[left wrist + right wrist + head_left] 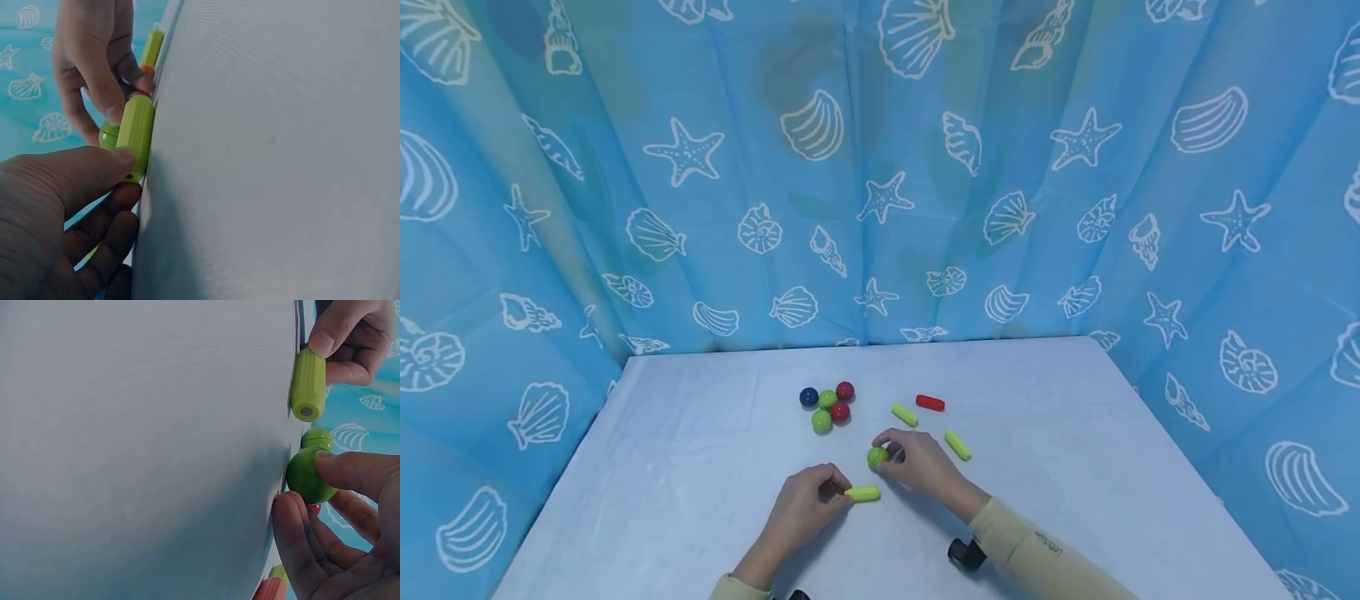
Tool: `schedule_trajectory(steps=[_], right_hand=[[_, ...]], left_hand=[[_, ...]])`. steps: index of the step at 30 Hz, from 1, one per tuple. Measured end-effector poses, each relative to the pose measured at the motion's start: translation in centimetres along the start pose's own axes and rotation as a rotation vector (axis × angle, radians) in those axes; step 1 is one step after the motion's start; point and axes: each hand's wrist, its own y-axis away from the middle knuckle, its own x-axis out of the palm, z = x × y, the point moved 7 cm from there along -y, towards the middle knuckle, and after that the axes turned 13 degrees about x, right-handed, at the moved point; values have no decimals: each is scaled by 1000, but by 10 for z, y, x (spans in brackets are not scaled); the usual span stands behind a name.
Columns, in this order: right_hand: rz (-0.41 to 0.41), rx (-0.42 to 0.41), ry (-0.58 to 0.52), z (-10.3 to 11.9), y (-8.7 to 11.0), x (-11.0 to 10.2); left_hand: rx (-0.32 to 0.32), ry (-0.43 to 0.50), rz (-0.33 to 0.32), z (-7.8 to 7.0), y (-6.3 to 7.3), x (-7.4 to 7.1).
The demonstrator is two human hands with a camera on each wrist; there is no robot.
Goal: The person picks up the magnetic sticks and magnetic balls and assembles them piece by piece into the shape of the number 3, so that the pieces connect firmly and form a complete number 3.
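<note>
My left hand (805,504) pinches one end of a yellow-green ribbed stick (863,494) between thumb and fingers, low over the white table. In the right wrist view a grey disc shows in the stick's free end. Just beyond and to the right, my right hand (919,467) grips a shiny green ball (308,477) between thumb and fingers, right at the table surface. The ball and the stick's free end are close together in the head view, with a small gap between them.
Farther back on the table (715,442) sits a cluster of balls: a dark blue one (808,397), red ones (845,391) and green ones (822,422). Beyond my right hand lie a red stick (930,403) and two yellow-green sticks (957,445). A blue shell-print curtain (880,250) surrounds the table.
</note>
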Motion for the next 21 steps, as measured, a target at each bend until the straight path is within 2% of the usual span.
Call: schedule_trajectory(steps=[11, 21], right_hand=[[35, 6, -19, -5, 8, -1], [32, -18, -32, -5, 19, -4]], left_hand=[[-23, -1, 20, 0, -1, 0], [-39, -15, 21, 1, -2, 0]])
